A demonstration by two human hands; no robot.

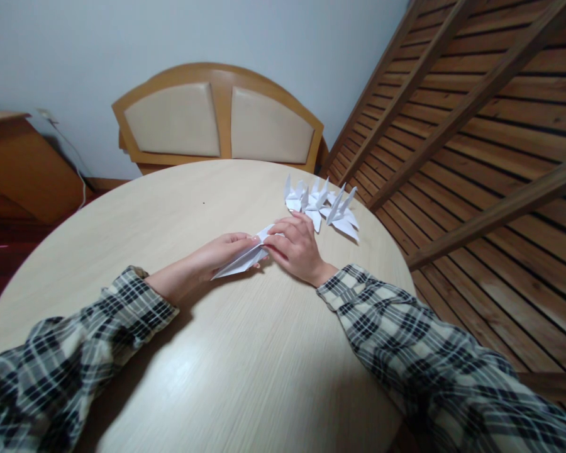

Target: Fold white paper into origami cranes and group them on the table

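A folded piece of white paper (239, 263), long and pointed at its near-left end, is held between my two hands just above the table. My left hand (224, 251) grips it from the left, thumb on top and fingers underneath. From the right, my right hand (298, 247) pinches its far part between thumb and fingers, covering that end. Just beyond my right hand stand several white origami cranes (342, 214) with raised points, grouped close together.
The round pale wood table (245, 365) spreads under both forearms. Behind it rises a wooden headboard (224, 119) with two cream panels. A slatted wooden partition (476, 157) slants along the right, and a brown cabinet (23, 163) stands at the left.
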